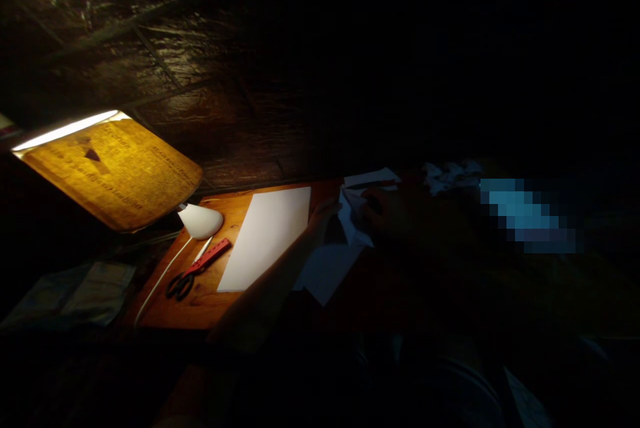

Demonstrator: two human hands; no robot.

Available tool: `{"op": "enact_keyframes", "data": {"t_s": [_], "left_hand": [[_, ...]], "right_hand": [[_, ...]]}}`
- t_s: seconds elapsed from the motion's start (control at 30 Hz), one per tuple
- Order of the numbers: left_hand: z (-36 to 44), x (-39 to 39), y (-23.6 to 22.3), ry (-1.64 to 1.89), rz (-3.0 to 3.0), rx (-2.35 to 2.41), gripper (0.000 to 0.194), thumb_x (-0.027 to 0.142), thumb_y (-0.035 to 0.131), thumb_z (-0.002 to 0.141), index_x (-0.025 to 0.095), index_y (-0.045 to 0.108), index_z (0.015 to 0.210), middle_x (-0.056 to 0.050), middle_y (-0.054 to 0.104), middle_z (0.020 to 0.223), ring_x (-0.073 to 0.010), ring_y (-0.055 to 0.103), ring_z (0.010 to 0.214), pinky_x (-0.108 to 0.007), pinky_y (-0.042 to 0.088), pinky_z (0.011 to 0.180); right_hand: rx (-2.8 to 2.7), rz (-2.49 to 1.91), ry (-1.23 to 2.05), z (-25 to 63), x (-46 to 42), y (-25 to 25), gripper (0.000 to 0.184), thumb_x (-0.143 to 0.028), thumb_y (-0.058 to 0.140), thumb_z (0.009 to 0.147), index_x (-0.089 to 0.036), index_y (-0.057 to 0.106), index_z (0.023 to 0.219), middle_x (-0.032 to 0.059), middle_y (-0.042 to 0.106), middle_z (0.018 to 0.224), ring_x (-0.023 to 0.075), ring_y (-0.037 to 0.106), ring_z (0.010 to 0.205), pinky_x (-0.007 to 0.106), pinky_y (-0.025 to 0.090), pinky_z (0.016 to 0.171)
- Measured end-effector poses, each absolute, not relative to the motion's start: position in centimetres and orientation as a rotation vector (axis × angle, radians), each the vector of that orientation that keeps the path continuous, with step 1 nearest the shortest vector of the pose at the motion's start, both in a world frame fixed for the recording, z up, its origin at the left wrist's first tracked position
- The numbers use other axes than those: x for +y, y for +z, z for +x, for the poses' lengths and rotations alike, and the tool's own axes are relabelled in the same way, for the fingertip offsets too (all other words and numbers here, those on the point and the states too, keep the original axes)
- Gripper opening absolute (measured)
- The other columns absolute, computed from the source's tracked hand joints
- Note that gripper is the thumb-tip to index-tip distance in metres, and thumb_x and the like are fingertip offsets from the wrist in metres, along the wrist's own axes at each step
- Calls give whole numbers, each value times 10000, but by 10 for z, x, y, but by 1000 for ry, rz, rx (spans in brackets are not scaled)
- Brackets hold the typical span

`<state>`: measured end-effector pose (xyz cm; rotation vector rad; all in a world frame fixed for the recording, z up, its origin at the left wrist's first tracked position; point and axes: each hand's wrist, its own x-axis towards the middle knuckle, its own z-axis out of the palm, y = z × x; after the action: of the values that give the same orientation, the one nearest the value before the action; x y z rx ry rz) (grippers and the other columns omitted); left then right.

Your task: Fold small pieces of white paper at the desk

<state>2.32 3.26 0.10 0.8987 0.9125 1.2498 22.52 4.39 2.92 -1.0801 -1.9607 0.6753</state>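
Observation:
The scene is very dark, lit only by a desk lamp. My left hand [324,213] reaches across a wooden table [200,301] and touches the left edge of a folded white paper [354,220]. My right hand [383,211] is a dark shape on the paper's right side, fingers curled against it. A flat white sheet [267,236] lies to the left of the hands, and another sheet [327,271] lies under the folded piece.
A white lamp base [201,220] with a lit yellow shade [113,171] stands at the table's left. A red ruler [214,256] and dark-handled scissors [181,285] lie beside it. More white paper [371,178] and crumpled paper [450,176] lie at the far edge. A plastic bag [75,295] is left of the table.

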Motion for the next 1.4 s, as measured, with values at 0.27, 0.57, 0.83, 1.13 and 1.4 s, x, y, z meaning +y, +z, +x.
{"op": "enact_keyframes", "data": {"t_s": [0.27,0.57,0.83,1.13,1.4], "left_hand": [[22,36,-6,1282,1184,1096,255,255,881,637,187,785,864,-34,767,825,-210,663,778,-307,501,719],[20,39,-7,1223,1259,1096,332,300,936,606,185,789,881,-41,774,841,-216,677,792,-318,522,740],[16,47,-15,1135,1194,1031,365,255,938,529,176,767,842,-39,771,813,-212,674,737,-315,508,683],[17,41,-11,1165,1099,953,421,283,966,543,177,774,903,-59,772,865,-258,699,864,-359,525,807],[26,40,-9,1197,1175,905,388,513,926,670,198,794,853,-51,765,853,-258,709,920,-348,529,836]], "right_hand": [[-2031,-969,792,224,38,32,275,-406,665,866,-204,704,1048,87,765,967,231,676,830,319,476,734],[-1850,-1053,853,219,46,19,204,-324,667,826,-217,734,986,66,768,915,229,678,813,335,509,740],[-1638,-1017,1066,223,55,23,195,-288,706,738,-219,760,912,64,780,940,240,703,859,375,575,799],[-1583,-992,1144,226,60,17,159,-269,707,664,-220,762,805,59,782,904,225,697,832,342,567,763],[-1704,-920,1117,225,56,21,132,-241,628,735,-221,755,763,62,785,871,227,714,851,340,554,809]]}}
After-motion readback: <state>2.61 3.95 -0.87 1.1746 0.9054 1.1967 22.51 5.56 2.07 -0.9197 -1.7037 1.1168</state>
